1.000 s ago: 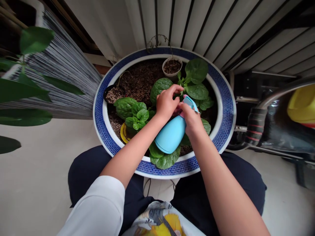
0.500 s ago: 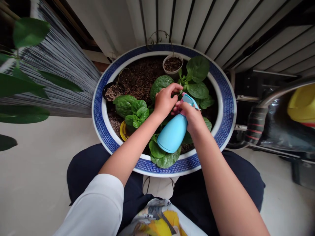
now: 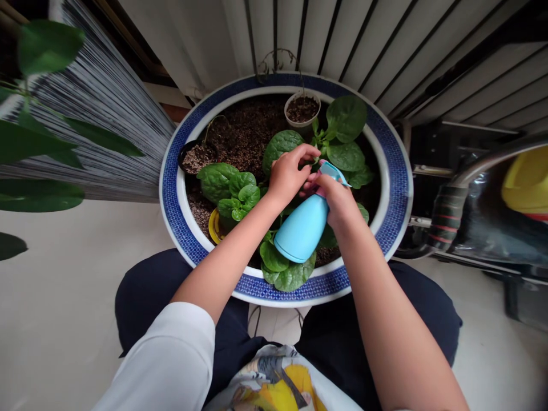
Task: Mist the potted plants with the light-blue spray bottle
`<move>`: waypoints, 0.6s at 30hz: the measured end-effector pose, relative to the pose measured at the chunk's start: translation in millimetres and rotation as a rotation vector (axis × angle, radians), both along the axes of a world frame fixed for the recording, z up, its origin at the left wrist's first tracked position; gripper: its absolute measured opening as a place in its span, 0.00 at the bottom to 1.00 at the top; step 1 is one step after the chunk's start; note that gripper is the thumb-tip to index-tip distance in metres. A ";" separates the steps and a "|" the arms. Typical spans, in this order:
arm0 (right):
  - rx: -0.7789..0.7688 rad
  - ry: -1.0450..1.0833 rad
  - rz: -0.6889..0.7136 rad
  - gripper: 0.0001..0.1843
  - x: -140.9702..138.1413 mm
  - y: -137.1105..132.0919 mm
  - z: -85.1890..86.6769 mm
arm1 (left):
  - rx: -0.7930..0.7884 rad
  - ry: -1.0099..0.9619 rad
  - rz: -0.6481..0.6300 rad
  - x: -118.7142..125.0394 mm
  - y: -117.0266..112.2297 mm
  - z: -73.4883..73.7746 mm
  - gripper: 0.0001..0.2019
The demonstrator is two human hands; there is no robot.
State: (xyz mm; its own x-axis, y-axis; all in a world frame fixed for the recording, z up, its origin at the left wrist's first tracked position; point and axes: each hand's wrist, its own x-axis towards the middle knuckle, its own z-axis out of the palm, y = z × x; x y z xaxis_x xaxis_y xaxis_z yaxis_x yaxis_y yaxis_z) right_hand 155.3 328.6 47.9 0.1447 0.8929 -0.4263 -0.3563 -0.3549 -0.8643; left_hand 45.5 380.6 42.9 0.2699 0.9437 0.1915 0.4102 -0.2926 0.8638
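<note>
My right hand [image 3: 338,200] is wrapped round the neck of a light-blue spray bottle [image 3: 301,228], tilted with its base toward me and its pink-and-blue head pointing away. Close beside that head is my left hand [image 3: 291,174], its fingers bent and a gap showing between thumb and forefinger. Nothing shows in it, though its palm side is partly hidden. Both hands are above a large round planter [image 3: 180,225] with a blue-and-white rim. Broad green leaves [image 3: 346,119] stand just beyond my hands, and a leafy plant [image 3: 280,265] grows under the bottle.
Dark soil [image 3: 246,128] fills the planter. Within it are a small white pot [image 3: 303,109], a dark pot [image 3: 197,157] and a yellow pot [image 3: 215,225]. A ribbed white panel [image 3: 291,34] stands behind. Leaves [image 3: 47,142] hang at left; a metal tube frame [image 3: 483,162] is at right.
Almost nothing differs. The spray bottle and my right hand sit very slightly higher and further right in the view; both hands keep the same pose.
</note>
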 end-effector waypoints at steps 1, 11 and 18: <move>-0.009 0.002 0.000 0.09 -0.2 -0.1 -0.1 | 0.004 0.001 -0.004 0.2 0.2 -0.2 0.17; 0.038 -0.005 0.026 0.09 -4.4 -2.5 6.4 | -0.021 -0.015 0.001 0.1 2.3 3.1 0.16; -0.022 0.061 -0.026 0.11 -2.6 -0.5 4.4 | -0.009 -0.011 -0.017 -0.1 -0.8 4.2 0.17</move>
